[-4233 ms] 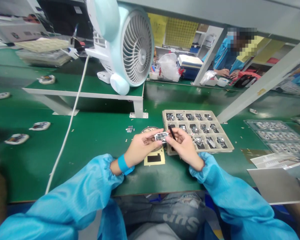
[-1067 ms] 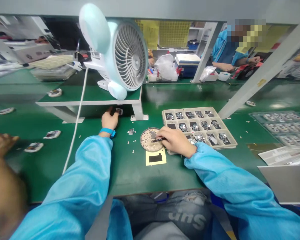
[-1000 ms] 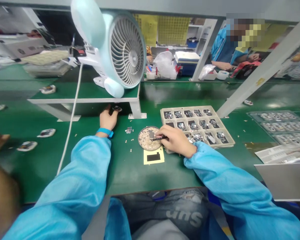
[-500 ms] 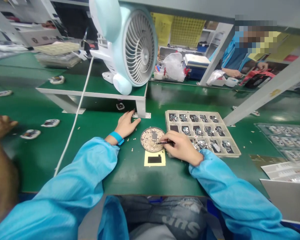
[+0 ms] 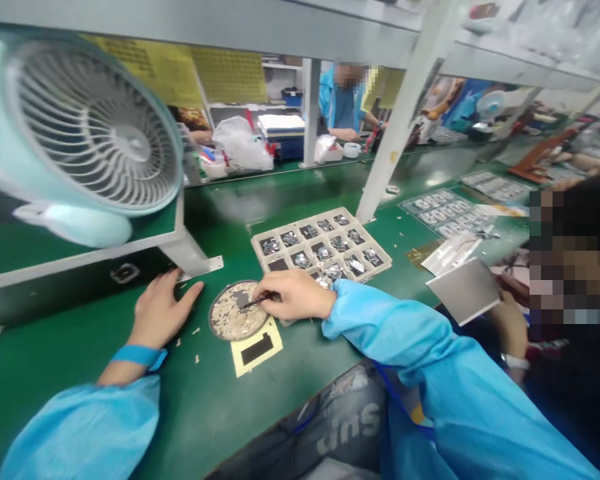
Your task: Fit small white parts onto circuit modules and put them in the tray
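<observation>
My right hand pinches dark, thin tweezers, their tip over a round shallow dish of small tan pieces. I cannot make out whether anything is between the tips. Partly under the dish's near edge is a pale yellow card with a black rectangular patch. My left hand rests on the green bench, thumb spread and fingers stretched toward the stand's foot, holding nothing. Behind my right hand sits a cream compartment tray with dark and silvery small parts, its near corner hidden by the hand.
A pale blue fan stands on a raised shelf at left. A slanted white post rises behind the tray. Clear trays lie farther right. At the right edge a person sits near a grey panel.
My view has swung right, so the fan, dish and tray appear farther left. The person at the right has come into view. Both hands stay at nearly the same spots on the bench.
</observation>
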### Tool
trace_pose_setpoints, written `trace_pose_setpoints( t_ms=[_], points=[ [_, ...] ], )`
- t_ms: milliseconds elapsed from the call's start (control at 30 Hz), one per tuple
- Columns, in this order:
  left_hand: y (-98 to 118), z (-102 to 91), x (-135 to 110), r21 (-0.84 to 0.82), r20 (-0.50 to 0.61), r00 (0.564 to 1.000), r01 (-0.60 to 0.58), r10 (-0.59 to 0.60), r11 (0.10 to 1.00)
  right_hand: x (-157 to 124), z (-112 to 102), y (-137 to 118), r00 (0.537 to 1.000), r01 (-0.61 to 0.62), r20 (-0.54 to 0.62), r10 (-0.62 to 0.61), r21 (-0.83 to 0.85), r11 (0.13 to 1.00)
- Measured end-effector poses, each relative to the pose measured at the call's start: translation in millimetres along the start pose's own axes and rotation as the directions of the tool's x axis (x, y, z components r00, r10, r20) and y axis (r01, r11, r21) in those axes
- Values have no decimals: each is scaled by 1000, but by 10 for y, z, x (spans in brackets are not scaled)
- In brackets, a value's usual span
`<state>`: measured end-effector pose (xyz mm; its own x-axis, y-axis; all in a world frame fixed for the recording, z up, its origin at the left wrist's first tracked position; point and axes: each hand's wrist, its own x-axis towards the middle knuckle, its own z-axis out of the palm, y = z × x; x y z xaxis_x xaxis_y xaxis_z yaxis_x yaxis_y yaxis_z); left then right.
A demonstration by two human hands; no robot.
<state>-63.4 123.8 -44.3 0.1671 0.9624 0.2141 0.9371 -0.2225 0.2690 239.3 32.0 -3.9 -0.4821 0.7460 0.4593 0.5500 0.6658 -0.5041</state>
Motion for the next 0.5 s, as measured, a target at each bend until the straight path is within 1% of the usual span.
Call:
trace_pose_setpoints(
  t_ms=[100,233,400,500],
  points=[
    [-11,-11,21,30,33,999,17,-18,999,-3,-7,3,1000,4,30,-3,-20,1000],
    [6,-31,43,65,81,997,-21,16,998,-8,-26,-7,998,12,65,-9,-37,999],
    [72,-73,51,101,131,991,15,-28,995,-11,-74,-46,993,20,116,-18,-17,1000],
    [70,-82,53,117,150,988,10,-28,993,-6,-92,-57,990,13,137,-11,-16,1000]
  ],
)
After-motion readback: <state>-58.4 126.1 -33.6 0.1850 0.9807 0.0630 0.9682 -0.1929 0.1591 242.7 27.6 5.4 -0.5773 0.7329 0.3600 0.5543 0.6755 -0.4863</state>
